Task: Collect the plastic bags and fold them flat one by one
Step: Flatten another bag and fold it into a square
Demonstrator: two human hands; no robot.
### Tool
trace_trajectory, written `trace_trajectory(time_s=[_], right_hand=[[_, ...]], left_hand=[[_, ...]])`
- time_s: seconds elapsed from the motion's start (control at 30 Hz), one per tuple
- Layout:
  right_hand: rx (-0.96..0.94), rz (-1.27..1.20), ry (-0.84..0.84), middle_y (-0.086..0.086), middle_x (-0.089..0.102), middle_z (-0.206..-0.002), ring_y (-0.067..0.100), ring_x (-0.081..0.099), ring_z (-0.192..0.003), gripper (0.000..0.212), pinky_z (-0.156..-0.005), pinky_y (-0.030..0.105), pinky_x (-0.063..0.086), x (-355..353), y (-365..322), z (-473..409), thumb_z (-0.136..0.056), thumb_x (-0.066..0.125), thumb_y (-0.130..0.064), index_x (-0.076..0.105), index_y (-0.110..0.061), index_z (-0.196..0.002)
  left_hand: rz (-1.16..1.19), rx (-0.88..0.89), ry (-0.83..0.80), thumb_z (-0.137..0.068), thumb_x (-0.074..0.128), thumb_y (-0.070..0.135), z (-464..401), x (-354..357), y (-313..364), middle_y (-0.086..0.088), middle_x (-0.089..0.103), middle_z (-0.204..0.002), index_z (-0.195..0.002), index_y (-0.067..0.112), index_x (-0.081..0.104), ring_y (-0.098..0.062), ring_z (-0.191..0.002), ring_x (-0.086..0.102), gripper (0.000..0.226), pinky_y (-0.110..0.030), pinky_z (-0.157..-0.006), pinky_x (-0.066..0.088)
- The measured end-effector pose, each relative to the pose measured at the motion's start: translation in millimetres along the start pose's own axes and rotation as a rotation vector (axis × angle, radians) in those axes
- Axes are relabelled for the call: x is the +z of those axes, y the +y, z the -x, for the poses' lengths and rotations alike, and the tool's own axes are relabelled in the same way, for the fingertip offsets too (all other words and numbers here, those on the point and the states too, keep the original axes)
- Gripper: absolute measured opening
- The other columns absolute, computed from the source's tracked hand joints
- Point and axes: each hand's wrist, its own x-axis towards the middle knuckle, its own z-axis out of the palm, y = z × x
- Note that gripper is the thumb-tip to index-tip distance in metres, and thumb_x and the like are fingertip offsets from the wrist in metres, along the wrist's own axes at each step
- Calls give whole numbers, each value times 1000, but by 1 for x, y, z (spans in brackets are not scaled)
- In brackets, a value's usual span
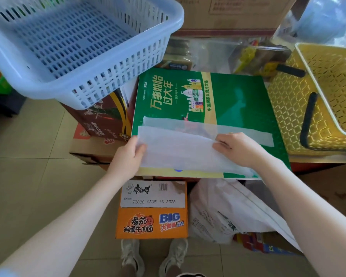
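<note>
Both grips hold the white plastic bag, which I see lying flat on the green box between the blue basket and yellow basket: left hand pinching its left edge, right hand pinching the folded upper layer.

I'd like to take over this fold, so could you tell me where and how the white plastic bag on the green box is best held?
Hold the white plastic bag by its two short ends, one hand from each side, as the left hand and right hand do now. It lies as a long flat strip across the green box, so pinching both ends should keep the layers taut and aligned.
</note>
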Motion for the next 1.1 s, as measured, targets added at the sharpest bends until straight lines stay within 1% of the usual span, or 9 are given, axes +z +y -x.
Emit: trace_trajectory(time_s=[0.17,0.33,0.4,0.47,0.53,0.6,0.7,0.83,1.1], right_hand=[[48,243,26,8,56,-104,28,54,-99,30,-77,33,31,0,11,-43,-100,31,-27,56,-10,-100],[70,277,40,10,58,-105,30,53,-100,30,-75,34,31,13,12,-69,-100,30,-26,55,-9,-100],[86,247,71,12,59,-103,31,53,-95,28,-70,33,30,19,14,-71,-99,31,-27,52,-9,-96],[113,205,108,12,58,-100,32,53,-90,26,-66,33,29,24,16,-71,-99,33,-28,50,-9,-94],[129,177,148,12,58,-98,32,52,-90,26,-65,33,29,27,18,-71,-98,36,-27,52,-7,-96],[135,152,171,11,58,-100,32,52,-91,26,-66,33,29,29,20,-72,-97,38,-27,54,-7,-100],[159,95,164,11,60,-100,32,53,-91,25,-66,32,28,28,22,-75,-96,40,-28,55,-9,-98],[197,100,165,11,60,-97,31,52,-91,25,-72,35,27,29,24,-79,-96,39,-31,55,-11,-94],[320,198,325,18,53,-108,34,44,-98,27,-82,41,30,51,31,-68,-98,33,-24,50,-4,-102]], left_hand=[[-280,-42,80,-99,32,27,-31,12,10,-8,49,-66,-88,12,36,-31,-61,49,19,-33,-47,29],[-546,-105,155,-99,34,27,-36,22,13,-16,61,-82,-101,9,39,-33,-63,52,19,-30,-45,27],[-546,-114,207,-95,45,27,-35,23,15,-18,61,-105,-123,6,40,-38,-81,59,35,-35,-52,38],[-575,9,272,-87,58,24,-36,27,15,-21,52,-124,-133,0,36,-40,-101,54,57,-44,-70,46],[-637,241,303,-85,54,23,-39,36,17,-22,46,-133,-131,-2,42,-39,-114,47,54,-48,-87,44],[-647,369,197,-86,40,27,-46,50,22,-22,49,-133,-122,-2,53,-37,-118,49,48,-47,-96,42],[-642,301,-4,-88,24,39,-51,63,26,-18,45,-139,-126,2,53,-34,-127,44,61,-45,-107,27],[-681,206,-84,-81,-1,60,-51,64,16,-5,5,-156,-148,21,16,-24,-144,2,79,-33,-112,-10],[-760,146,-107,-69,-2,82,-51,61,12,-1,-26,-148,-144,38,-8,-28,-140,-20,88,-39,-110,-17]])
